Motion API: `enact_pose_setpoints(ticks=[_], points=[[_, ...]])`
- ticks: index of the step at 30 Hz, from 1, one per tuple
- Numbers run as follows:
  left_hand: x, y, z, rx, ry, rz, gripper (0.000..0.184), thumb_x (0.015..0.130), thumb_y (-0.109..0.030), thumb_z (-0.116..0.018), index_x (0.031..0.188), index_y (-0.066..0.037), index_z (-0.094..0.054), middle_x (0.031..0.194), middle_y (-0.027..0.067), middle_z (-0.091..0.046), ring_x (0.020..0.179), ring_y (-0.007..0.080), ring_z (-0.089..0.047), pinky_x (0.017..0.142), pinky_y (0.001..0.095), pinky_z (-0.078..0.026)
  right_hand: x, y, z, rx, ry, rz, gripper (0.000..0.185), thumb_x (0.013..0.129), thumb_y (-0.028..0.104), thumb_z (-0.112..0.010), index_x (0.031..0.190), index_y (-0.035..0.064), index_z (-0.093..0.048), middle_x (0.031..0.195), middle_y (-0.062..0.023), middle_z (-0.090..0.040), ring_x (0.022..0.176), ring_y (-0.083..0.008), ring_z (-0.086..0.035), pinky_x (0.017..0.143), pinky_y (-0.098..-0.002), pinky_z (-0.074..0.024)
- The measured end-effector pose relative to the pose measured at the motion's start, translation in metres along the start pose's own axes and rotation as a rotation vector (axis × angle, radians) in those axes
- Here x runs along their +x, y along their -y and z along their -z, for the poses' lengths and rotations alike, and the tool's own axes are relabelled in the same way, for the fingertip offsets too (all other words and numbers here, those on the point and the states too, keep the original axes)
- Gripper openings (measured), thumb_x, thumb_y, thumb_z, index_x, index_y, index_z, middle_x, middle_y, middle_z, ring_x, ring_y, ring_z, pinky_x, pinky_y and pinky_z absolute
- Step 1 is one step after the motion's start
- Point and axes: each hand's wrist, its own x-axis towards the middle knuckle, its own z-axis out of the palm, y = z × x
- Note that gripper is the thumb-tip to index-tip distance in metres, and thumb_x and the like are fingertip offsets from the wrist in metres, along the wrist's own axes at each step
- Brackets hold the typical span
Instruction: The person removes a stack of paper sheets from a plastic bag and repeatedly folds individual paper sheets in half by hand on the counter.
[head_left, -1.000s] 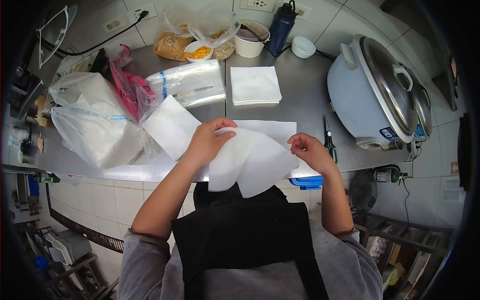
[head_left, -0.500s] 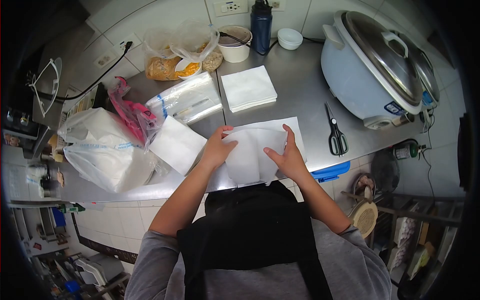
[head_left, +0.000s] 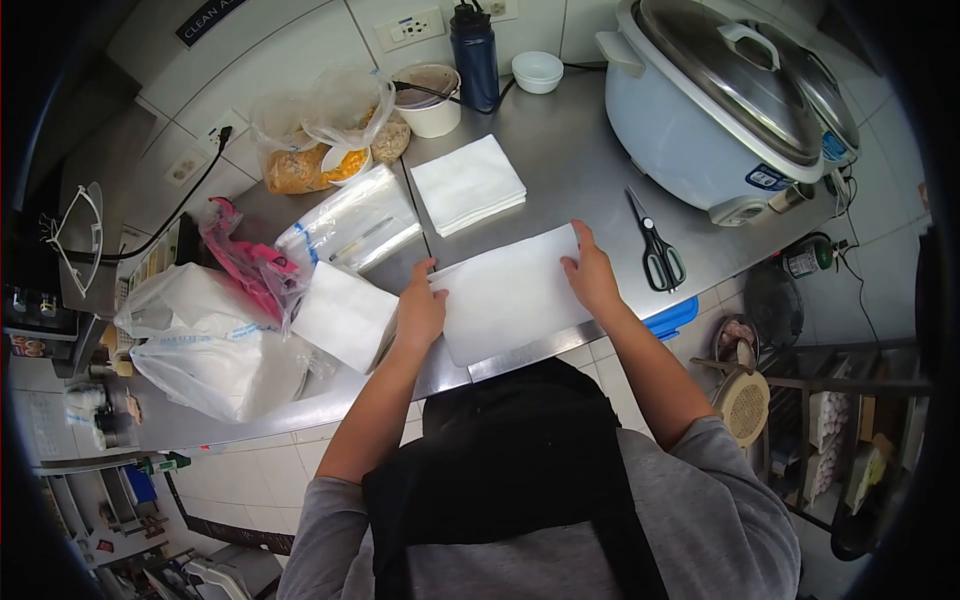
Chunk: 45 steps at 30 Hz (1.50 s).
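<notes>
A white paper sheet (head_left: 512,292), flat and apparently doubled over, spans the gap between my hands at the counter's front edge. My left hand (head_left: 422,308) grips its left side, thumb on top. At the upper right corner, my right hand (head_left: 592,272) pinches the sheet between thumb and fingers. Beside my left hand lies a stack of white sheets (head_left: 343,315). Farther back rests a second neat stack of white sheets (head_left: 468,183). Black-handled scissors (head_left: 660,255) lie to the right of my right hand.
A large rice cooker (head_left: 690,120) fills the back right of the steel counter (head_left: 560,170). At left are a white plastic bag (head_left: 220,350), a pink bag (head_left: 245,255) and clear plastic bags (head_left: 355,220). A blue bottle (head_left: 474,60), tub (head_left: 430,105) and bowls (head_left: 538,72) stand behind.
The curled sheet between my hands now lies flat, covering the sheet area seen behind it before. My hands have spread slightly apart. The whole view has shifted and turned a little.
</notes>
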Motion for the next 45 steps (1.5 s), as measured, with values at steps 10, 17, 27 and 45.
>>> enact_pose_setpoints(ticks=[10,17,27,45], points=[[0.010,0.020,-0.018,0.096,-0.121,0.000,0.044,0.089,-0.004,-0.059,0.129,-0.001,-0.041,0.084,0.0243,-0.064,0.085,0.0413,-0.065,0.078,0.0480,-0.049,0.001,0.001,0.002,0.001,0.048,-0.009,0.061,0.087,0.005,-0.063,0.141,0.0029,-0.034,0.096,-0.0265,-0.064,0.088,-0.0417,-0.064,0.078,-0.0456,-0.0508],[0.009,0.011,-0.012,0.082,-0.071,0.029,0.044,0.091,-0.003,-0.055,0.131,0.001,-0.037,0.107,0.0330,-0.060,0.099,0.0471,-0.061,0.086,0.0501,-0.048,0.001,-0.001,-0.001,-0.003,0.043,-0.024,0.059,0.087,0.004,-0.062,0.140,0.0035,-0.035,0.099,-0.0268,-0.064,0.091,-0.0418,-0.064,0.080,-0.0451,-0.0513],[0.014,0.017,-0.014,0.152,-0.075,-0.022,0.045,0.090,-0.004,-0.058,0.130,-0.001,-0.038,0.092,0.0274,-0.064,0.088,0.0435,-0.064,0.079,0.0495,-0.049,-0.003,-0.006,-0.009,0.026,-0.069,0.040,0.058,0.087,0.002,-0.062,0.140,0.0032,-0.037,0.109,-0.0295,-0.062,0.097,-0.0439,-0.062,0.086,-0.0455,-0.0493],[-0.050,0.002,0.049,0.550,-0.239,-0.297,0.029,0.075,-0.017,-0.076,0.097,-0.011,-0.058,0.099,0.0093,-0.055,0.090,0.0316,-0.056,0.079,0.0430,-0.045,-0.072,0.056,-0.056,-0.354,0.209,0.575,0.063,0.089,0.048,-0.059,0.145,0.0238,-0.043,0.154,-0.0039,-0.035,0.144,-0.0300,-0.028,0.114,-0.0583,-0.0181]])
